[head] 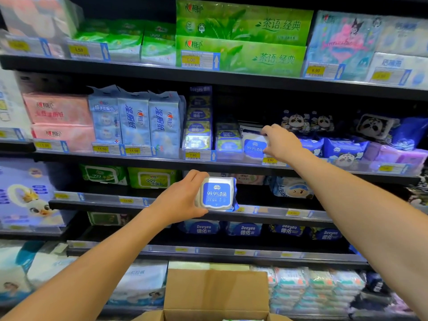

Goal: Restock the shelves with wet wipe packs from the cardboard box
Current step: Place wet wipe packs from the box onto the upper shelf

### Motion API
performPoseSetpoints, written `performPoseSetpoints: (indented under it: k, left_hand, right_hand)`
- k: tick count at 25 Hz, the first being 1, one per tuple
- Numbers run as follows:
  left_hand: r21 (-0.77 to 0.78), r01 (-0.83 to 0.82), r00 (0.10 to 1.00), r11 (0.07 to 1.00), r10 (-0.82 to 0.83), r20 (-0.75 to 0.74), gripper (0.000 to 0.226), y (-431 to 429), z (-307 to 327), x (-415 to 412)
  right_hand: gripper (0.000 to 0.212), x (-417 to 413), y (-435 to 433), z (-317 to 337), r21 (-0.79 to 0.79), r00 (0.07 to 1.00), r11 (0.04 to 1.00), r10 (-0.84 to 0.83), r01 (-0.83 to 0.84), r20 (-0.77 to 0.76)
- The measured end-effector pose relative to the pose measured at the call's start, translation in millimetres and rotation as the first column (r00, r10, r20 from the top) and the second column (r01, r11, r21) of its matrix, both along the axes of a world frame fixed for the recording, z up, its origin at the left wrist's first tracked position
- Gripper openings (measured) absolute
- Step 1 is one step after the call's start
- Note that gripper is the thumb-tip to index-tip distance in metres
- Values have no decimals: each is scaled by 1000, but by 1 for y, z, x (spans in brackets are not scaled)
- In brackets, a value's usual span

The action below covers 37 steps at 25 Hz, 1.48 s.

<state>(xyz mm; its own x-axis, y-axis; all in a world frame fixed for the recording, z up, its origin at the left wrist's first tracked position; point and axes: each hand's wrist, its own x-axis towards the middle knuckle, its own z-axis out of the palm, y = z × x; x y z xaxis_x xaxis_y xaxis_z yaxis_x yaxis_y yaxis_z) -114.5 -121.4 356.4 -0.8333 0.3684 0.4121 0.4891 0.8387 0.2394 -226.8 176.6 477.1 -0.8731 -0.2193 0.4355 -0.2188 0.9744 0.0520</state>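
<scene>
My left hand grips a white wet wipe pack with a blue label, held upright in the air in front of the lower shelves. My right hand reaches onto the middle shelf and holds a second, identical wet wipe pack, which stands on the shelf above a yellow 3.90 price tag. The open cardboard box sits at the bottom centre, below both arms; only a sliver of its contents shows.
Blue Deeyeo packs stand just left of the shelved pack, panda-print packs just right. Dark space lies above the shelved pack. Green tissue packs fill the top shelf. More wipes line the lower shelves.
</scene>
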Motion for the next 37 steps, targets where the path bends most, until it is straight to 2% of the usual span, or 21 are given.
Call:
performPoseSetpoints:
  k: [3, 4, 11, 17, 26, 31, 33, 34, 35, 37]
  left_hand:
    - [8, 7, 1000, 1000, -7, -9, 85, -3, -3, -2]
    - [11, 8, 1000, 1000, -7, -14, 84, -4, -5, -3]
    - [55, 17, 1000, 998, -16, -23, 82, -4, -12, -12]
    - [54, 21, 999, 998, -19, -41, 82, 0, -10, -20]
    - [35, 40, 998, 999, -38, -59, 81, 11, -9, -29]
    - [27, 50, 995, 998, -48, -83, 82, 22, 6, -26]
    - [20, 49, 994, 999, -47, -97, 83, 28, 17, -25]
    - [18, 51, 993, 999, -48, -108, 82, 32, 23, -23]
    - [18, 56, 991, 998, -54, -119, 82, 35, 30, -21]
    - [21, 70, 987, 997, -67, -144, 81, 43, 44, -15]
  right_hand:
    - [52, -1, -2, 1, 247, 980, 961, -84, 128, -181]
    - [56, -2, -3, 3, 286, 973, 946, -95, 154, -210]
    - [76, -23, -8, 4, 262, 975, 952, -110, 159, -192]
    - [72, -41, -8, 4, 250, 991, 965, -42, 72, -125]
    - [83, -52, -4, 0, 266, 990, 958, -73, 104, -121]
    - [75, -29, 10, 5, 305, 975, 951, 18, 51, -221]
    - [69, -13, 15, 9, 214, 967, 976, 94, -43, -236]
    - [65, -3, 17, 12, 114, 964, 987, 140, -116, -225]
    - [60, 7, 19, 15, -20, 962, 980, 189, -197, -196]
    - [49, 31, 21, 20, -316, 951, 897, 301, -308, -74]
